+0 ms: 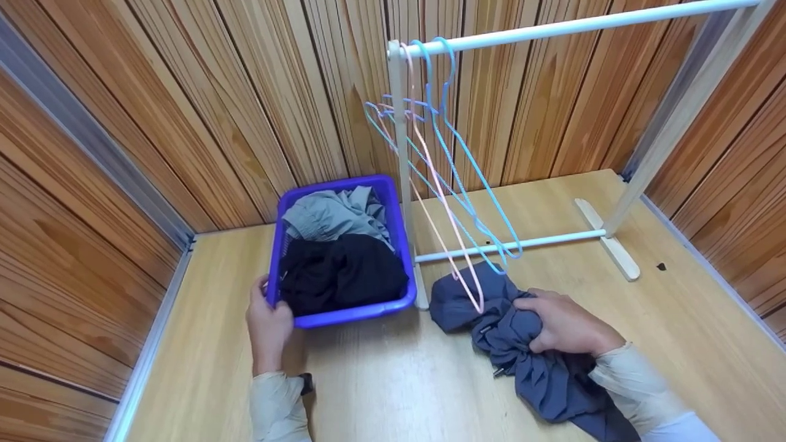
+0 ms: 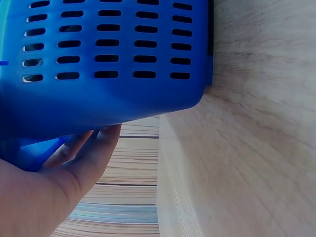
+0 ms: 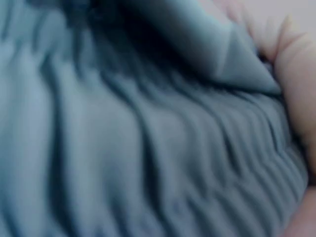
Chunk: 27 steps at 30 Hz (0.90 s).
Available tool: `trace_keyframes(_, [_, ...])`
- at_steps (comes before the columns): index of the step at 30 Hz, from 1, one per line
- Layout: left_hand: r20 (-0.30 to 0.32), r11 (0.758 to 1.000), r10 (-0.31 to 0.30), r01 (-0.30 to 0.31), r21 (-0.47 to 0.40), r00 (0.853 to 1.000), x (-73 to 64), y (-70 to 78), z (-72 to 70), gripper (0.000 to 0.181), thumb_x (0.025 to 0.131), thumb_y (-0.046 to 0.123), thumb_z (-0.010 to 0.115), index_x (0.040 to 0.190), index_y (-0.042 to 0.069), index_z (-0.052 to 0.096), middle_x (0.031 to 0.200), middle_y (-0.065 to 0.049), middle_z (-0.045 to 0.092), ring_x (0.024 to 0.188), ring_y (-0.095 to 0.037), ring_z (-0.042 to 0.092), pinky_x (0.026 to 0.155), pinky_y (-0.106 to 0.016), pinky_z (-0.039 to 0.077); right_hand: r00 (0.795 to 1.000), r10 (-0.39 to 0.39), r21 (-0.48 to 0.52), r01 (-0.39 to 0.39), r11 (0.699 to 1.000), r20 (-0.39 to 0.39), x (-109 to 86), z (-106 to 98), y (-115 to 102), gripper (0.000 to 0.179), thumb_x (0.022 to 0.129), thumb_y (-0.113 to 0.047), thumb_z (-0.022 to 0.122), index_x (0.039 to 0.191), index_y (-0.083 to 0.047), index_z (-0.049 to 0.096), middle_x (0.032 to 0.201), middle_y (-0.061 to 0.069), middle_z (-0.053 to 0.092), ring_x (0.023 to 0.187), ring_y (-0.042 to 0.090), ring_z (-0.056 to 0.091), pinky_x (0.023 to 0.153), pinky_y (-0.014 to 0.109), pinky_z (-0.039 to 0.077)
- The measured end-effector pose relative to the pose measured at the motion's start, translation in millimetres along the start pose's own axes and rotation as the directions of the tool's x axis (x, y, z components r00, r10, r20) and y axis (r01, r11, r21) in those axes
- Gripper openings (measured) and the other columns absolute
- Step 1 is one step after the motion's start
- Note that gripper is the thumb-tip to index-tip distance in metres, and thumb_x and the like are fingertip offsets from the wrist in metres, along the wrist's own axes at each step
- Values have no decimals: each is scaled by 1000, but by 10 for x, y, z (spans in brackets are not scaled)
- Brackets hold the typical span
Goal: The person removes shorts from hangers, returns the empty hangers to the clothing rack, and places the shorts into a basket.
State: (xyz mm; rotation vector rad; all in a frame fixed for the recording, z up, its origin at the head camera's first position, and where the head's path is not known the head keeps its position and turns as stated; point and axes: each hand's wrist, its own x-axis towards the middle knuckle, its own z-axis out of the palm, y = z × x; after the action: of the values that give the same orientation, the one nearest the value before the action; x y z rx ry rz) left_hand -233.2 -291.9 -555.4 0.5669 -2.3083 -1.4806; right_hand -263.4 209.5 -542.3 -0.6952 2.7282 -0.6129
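My left hand (image 1: 269,322) grips the near-left corner of a blue-purple plastic basket (image 1: 353,316), thumb on the rim and fingers around the outer side. In the left wrist view the slotted basket wall (image 2: 113,98) fills the top, with the fingers under its rim. Inside the basket lie a grey garment (image 1: 338,215) and a black garment (image 1: 344,270). To the right, my right hand (image 1: 568,322) holds a bunched dark grey-blue garment (image 1: 516,331) with a gathered, elastic-looking waistband (image 3: 163,128). Part of that garment hangs down along the right forearm.
A white clothes rack (image 1: 589,24) stands behind, its left post beside the basket. Pink and blue hangers (image 1: 466,178) hang at the rail's left end, reaching in front of the dark garment. Wood-panelled walls (image 1: 295,92) enclose the wooden surface (image 1: 381,380). A small dark bit (image 1: 661,266) lies at right.
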Motion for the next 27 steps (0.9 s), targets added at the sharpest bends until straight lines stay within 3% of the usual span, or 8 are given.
trace_keyframes(9, [-3,1000,5,-5,8,1000,-6,-19,13,62,95,-5,42,157,0,40,150,-32,57,136,-43,56,119,-58,43,999,16,201,-6,980,-50,-186,-81,-54,86,68,-13,87,147,3,58,156,38,48,145,59,46,117,67,42])
trace_keyframes(11, [-14,1000,11,-11,12,1000,-9,-21,17,62,95,-5,42,156,-1,40,149,-33,57,137,-44,56,120,-58,43,997,-6,253,26,967,-78,-219,-79,-88,87,67,-12,88,147,4,58,155,38,50,144,57,48,119,52,46])
trace_keyframes(14, [-24,1000,15,-14,15,1000,-8,-12,19,62,94,-6,42,156,-1,41,149,-33,57,138,-45,55,121,-58,42,992,-67,363,101,926,-105,-227,-80,-148,82,68,-9,88,146,-2,61,151,29,58,137,41,58,109,28,49])
trace_keyframes(16, [-10,1000,8,-7,9,1000,-9,-6,17,62,95,-6,42,157,0,40,152,-33,55,140,-45,54,122,-59,41,988,-114,457,151,876,-107,-220,-83,-188,78,70,-4,87,144,-10,64,145,18,64,128,24,63,101,17,47])
trace_keyframes(19, [11,1000,-7,7,2,1000,-13,-6,10,63,96,-5,41,159,1,38,154,-32,53,141,-44,53,122,-58,41,974,-200,564,225,795,-107,-200,-82,-273,75,73,1,84,142,-19,65,136,4,68,115,10,63,98,18,47])
trace_keyframes(21, [14,1000,-7,7,2,1000,-15,-9,4,63,97,-5,41,159,0,37,155,-32,53,141,-43,53,122,-58,42,957,-261,586,283,759,-124,-179,-63,-351,75,72,2,84,142,-19,66,131,0,69,112,7,63,98,19,47])
trace_keyframes(24, [7,1000,0,-1,3,1000,-10,-10,0,63,96,-6,41,158,-1,38,154,-32,53,141,-44,53,123,-58,41,928,-333,554,369,747,-168,-129,-3,-509,77,67,1,87,140,-17,67,131,-4,70,113,6,64,99,19,48])
trace_keyframes(27, [4,1000,6,-6,0,1000,-6,2,7,63,96,-6,42,158,-1,38,154,-33,53,142,-45,53,123,-59,41,912,-366,530,405,745,-184,-35,41,-680,76,64,0,87,136,-17,70,133,-3,70,113,5,63,98,20,49])
